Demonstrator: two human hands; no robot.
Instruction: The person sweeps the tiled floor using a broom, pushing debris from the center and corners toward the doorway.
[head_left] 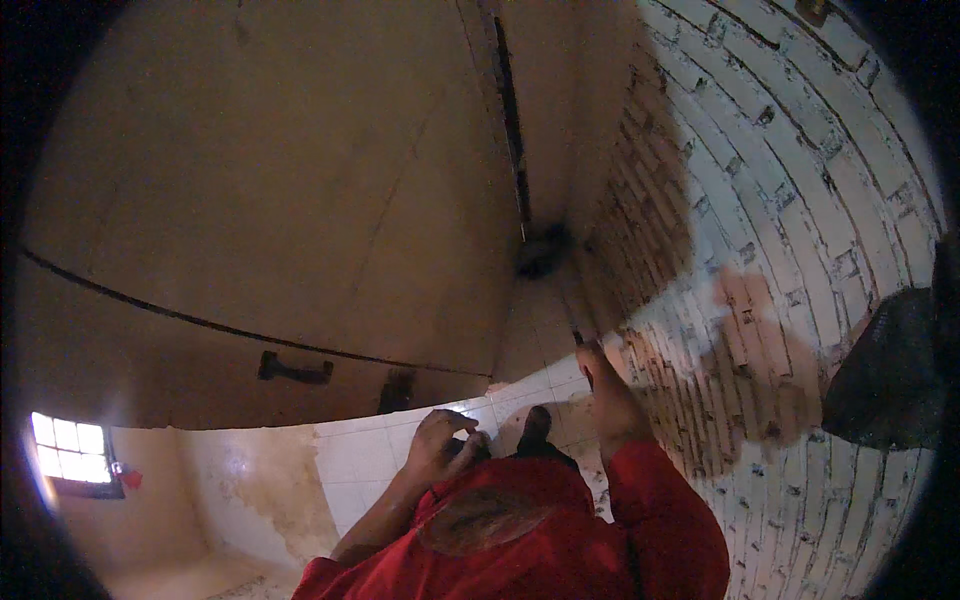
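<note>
My right hand (596, 362) is closed around the thin handle (577, 335) of a long tool that reaches away from me. Beyond it, at the far end, is a dark, fuzzy head (543, 252) like a brush or duster; it is blurred and dim. This head is in the shadowed corner beside the lower end of a dark vertical gap (512, 130). In front of my waist, my left hand (445, 445) hangs loosely curled, with a space between thumb and forefinger and nothing visible in it.
A large brown door-like panel (250, 200) with a dark handle (295, 369) fills the left. To the right runs a white-painted brick wall (790, 200), with a dark hanging shape (890, 370). Pale floor tiles (365, 460) lie below. A bright barred window (72, 448) is at far left.
</note>
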